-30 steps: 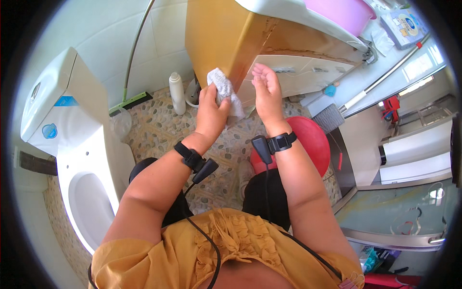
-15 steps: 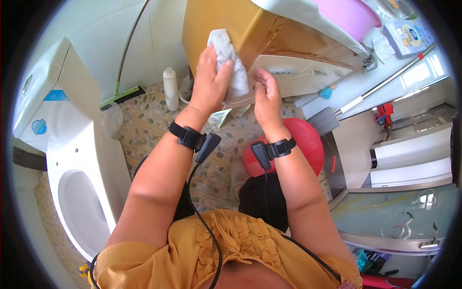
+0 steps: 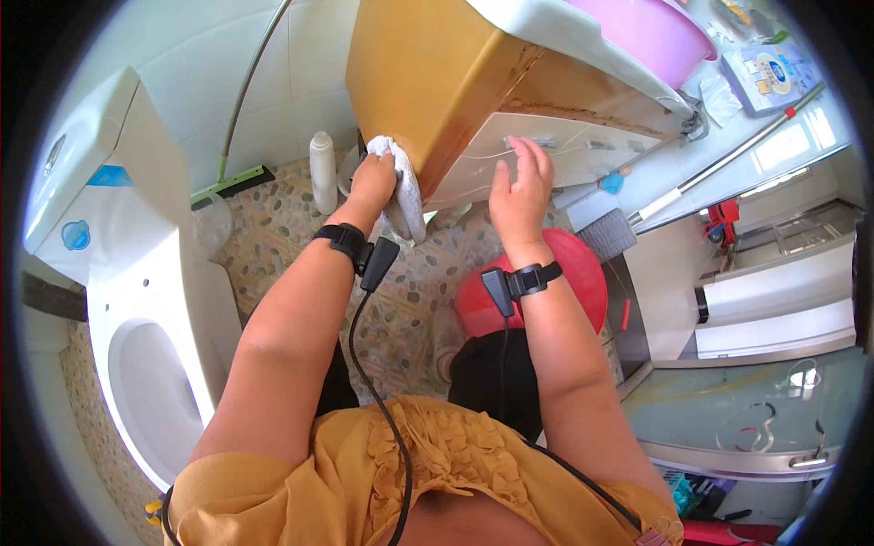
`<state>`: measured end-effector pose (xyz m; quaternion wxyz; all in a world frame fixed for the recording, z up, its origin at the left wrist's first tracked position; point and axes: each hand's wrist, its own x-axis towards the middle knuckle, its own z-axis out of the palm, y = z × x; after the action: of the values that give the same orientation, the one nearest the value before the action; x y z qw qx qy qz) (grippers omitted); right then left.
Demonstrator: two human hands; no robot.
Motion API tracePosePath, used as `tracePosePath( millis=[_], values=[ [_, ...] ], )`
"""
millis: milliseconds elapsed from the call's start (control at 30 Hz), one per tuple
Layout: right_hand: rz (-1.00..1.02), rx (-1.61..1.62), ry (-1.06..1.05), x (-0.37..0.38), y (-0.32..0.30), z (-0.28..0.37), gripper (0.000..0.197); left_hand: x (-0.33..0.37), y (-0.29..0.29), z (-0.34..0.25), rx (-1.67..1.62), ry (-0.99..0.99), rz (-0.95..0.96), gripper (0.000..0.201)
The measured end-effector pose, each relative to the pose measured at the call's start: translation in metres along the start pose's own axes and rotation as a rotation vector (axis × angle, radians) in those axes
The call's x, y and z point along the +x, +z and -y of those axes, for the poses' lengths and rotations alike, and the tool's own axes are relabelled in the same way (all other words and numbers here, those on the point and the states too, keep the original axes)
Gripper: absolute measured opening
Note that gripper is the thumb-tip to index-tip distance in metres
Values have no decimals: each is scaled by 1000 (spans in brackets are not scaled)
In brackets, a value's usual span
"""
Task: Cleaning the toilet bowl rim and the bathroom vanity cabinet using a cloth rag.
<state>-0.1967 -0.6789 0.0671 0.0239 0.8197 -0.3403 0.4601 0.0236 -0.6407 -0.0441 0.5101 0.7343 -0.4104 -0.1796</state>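
My left hand (image 3: 373, 187) is closed on a grey-white cloth (image 3: 407, 202) at the lower edge of the yellow-brown side of a vanity cabinet (image 3: 419, 82). Part of the cloth hangs below my fingers over the pebble-patterned floor. My right hand (image 3: 522, 193) holds nothing, its fingers apart and stretched up in front of the white cabinet door (image 3: 574, 150). Its fingertips are beside a slim metal handle (image 3: 531, 142); whether they touch the door I cannot tell. Rusty brown stains run along the cabinet's frame.
On the left stands a white toilet (image 3: 155, 264). A white bottle (image 3: 322, 173) and a green squeegee (image 3: 232, 185) are near the wall. Below my right hand sits a red basin (image 3: 578, 282), with a grey brush head (image 3: 606, 237) beside it. A pink basin (image 3: 655, 36) rests on top of the cabinet.
My left hand has moved down and slightly left with the cloth, from the cabinet's upper side to its lower edge. My right hand has shifted slightly right, with its fingers nearer the handle.
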Motion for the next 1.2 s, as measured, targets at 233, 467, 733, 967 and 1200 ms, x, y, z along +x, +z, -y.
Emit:
tracePosePath(
  millis=[233,467,733,967,1200],
  values=[
    [44,-42,-64,-1,-3,-1,46,-46,-17,-40,60,-55,3,32],
    [40,-83,-79,0,-6,-2,48,-85,-47,-101,9,267,-30,35],
    [100,43,-17,1,-2,-1,48,-38,-56,-138,-24,816,-284,54],
    [136,-5,-72,-3,-2,0,54,14,-42,-99,-344,510,-183,48],
    [173,-46,-41,-6,-14,-15,56,39,3,-22,10,-113,72,37]
  ],
)
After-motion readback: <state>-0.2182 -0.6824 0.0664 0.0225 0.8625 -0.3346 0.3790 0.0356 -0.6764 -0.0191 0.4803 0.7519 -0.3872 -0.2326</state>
